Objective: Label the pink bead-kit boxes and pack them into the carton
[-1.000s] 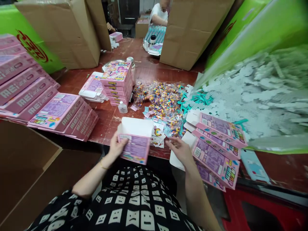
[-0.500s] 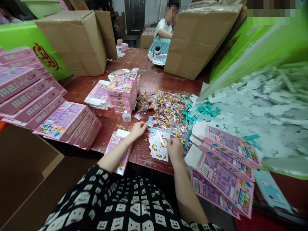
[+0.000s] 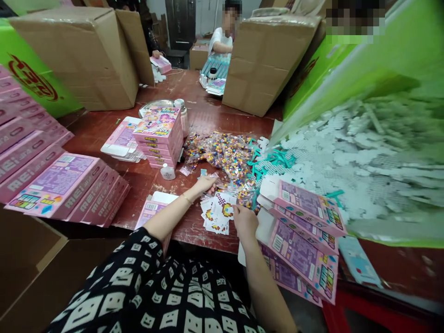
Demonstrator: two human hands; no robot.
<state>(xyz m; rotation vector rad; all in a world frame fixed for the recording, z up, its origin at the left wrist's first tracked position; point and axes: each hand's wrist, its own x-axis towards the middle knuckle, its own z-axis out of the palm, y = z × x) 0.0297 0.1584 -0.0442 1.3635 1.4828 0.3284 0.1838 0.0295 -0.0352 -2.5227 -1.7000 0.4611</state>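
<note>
My right hand (image 3: 245, 223) pinches the edge of a printed pattern card (image 3: 226, 206) above a loose pile of similar cards (image 3: 212, 218) near the table's front edge. My left hand (image 3: 205, 185) has its fingers curled at the small pink and blue packets, beside the heap of clear bags of coloured beads (image 3: 225, 152); what its fingertips hold is hidden. Under my left forearm lies a pink box (image 3: 151, 210) with its white flap open. Several open pink boxes (image 3: 298, 245) are stacked to the right of my right hand.
A stack of closed pink boxes (image 3: 161, 134) and a small white bottle (image 3: 168, 172) stand left of the beads. More pink boxes (image 3: 65, 185) fill the left side. White and teal plastic pieces (image 3: 312, 152) spill from a green bag at right. Large cardboard boxes (image 3: 267, 64) stand behind; co-workers sit beyond.
My left hand has moved closer to the cards and bead bags, its fingers over the small packets. The card in my right hand now lies lower over the pile. The view has swung right.
</note>
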